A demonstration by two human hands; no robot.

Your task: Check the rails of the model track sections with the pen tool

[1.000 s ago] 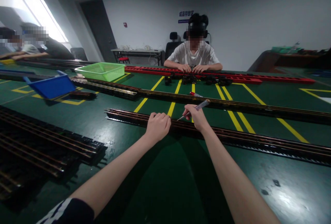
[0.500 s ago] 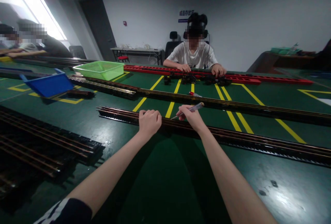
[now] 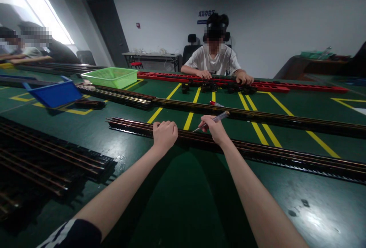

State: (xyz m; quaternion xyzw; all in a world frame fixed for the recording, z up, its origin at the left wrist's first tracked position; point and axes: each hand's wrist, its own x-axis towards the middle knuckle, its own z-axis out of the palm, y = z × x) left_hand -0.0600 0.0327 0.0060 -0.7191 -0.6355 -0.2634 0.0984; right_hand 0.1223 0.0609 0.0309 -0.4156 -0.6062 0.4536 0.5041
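Observation:
A long black rail (image 3: 274, 151) with copper-coloured strips runs across the table in front of me. My left hand (image 3: 165, 135) is closed over it near its left end, the fingertips hidden on the far side. A little to the right, my right hand (image 3: 214, 129) grips a screwdriver (image 3: 222, 116) with a clear handle. Its thin shaft slants down to the left, the tip at the rail's top between my hands. Whether the tip touches the rail is too small to tell.
Behind lies another long black rail (image 3: 286, 120), with a red-handled tool (image 3: 215, 103) beyond it. More rails (image 3: 51, 152) are at left, near a blue bin (image 3: 55, 93) and a green basket (image 3: 114, 78). Opposite, a person (image 3: 215, 59) handles dark parts by red frames (image 3: 309, 86).
My right hand has shifted slightly right with the screwdriver, its tip moving along the rail. My left hand stays on the rail. The opposite person's hand has moved a little right.

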